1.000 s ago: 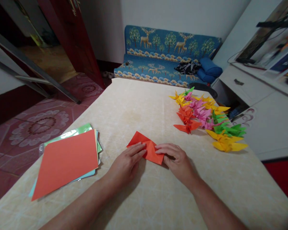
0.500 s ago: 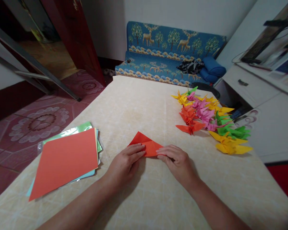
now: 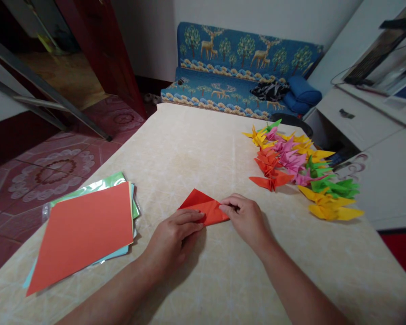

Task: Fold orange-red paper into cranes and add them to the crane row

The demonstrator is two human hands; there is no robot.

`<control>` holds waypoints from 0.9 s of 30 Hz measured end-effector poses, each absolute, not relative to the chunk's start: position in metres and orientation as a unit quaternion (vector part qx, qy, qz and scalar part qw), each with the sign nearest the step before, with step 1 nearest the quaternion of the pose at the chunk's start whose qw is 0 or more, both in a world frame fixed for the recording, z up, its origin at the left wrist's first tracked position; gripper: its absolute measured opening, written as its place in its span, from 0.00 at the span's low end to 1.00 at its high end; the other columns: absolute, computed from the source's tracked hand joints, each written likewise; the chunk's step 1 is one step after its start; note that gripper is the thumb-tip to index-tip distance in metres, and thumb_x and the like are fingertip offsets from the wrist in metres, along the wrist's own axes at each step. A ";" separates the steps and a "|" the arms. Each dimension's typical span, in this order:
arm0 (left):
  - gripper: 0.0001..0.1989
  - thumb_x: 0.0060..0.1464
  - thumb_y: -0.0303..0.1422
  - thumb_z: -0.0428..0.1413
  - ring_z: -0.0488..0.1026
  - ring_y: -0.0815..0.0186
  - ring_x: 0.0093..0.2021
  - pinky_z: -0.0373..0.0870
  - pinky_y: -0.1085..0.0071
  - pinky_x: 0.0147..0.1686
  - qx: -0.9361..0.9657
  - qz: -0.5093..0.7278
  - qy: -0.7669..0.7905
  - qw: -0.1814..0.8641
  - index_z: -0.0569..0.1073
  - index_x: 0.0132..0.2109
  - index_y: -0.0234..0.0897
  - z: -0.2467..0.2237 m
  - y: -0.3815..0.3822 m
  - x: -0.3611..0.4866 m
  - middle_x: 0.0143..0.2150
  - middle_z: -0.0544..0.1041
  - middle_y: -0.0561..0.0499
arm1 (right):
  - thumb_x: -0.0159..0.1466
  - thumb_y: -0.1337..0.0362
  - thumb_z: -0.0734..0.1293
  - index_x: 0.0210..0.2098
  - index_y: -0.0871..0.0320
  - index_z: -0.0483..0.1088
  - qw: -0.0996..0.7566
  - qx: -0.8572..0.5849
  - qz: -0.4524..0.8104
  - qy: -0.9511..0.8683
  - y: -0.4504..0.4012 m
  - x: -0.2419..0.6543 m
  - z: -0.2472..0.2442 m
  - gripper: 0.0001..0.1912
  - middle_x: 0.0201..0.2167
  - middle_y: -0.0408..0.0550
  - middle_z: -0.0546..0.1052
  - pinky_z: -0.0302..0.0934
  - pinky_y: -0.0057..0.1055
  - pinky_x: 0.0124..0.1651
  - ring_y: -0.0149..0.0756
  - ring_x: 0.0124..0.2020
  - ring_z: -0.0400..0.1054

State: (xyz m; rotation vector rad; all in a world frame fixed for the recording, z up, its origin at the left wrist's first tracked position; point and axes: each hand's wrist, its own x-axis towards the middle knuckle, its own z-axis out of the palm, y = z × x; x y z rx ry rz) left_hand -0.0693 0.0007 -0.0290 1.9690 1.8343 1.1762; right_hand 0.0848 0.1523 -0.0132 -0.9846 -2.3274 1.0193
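A folded piece of red origami paper (image 3: 208, 210) lies on the table before me, one pointed corner facing away. My left hand (image 3: 174, 232) holds it down from the left, its fingers close together over the near-left edge and the thumb partly hidden below. At the right end, my right hand (image 3: 246, 219) pinches the upper right edge between thumb and fingers. The exact fold under the fingertips is covered. To the right sit several folded paper cranes in red, pink, yellow and green, among them a red crane (image 3: 272, 181) and a yellow crane (image 3: 329, 205).
A stack of coloured paper sheets, topped by a red sheet (image 3: 84, 237), lies at the left with a clear plastic wrapper. Past the pale tablecloth (image 3: 196, 135) stand a blue sofa (image 3: 219, 81) and, on the right, a white cabinet (image 3: 389, 176). A metal frame (image 3: 50, 104) leans at far left.
My right hand has moved slightly up along the red paper, from its right tip to its upper right edge. The left hand stays on the paper. The view has shifted slightly.
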 end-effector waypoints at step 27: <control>0.09 0.54 0.23 0.54 0.76 0.63 0.39 0.74 0.68 0.38 0.623 0.418 0.647 0.135 0.79 0.37 0.35 -0.020 0.004 -0.066 0.39 0.78 0.45 | 0.57 0.63 0.69 0.30 0.53 0.70 0.261 -0.430 0.256 -0.825 0.145 0.072 -0.024 0.03 0.24 0.39 0.75 0.58 0.25 0.29 0.30 0.26 0.69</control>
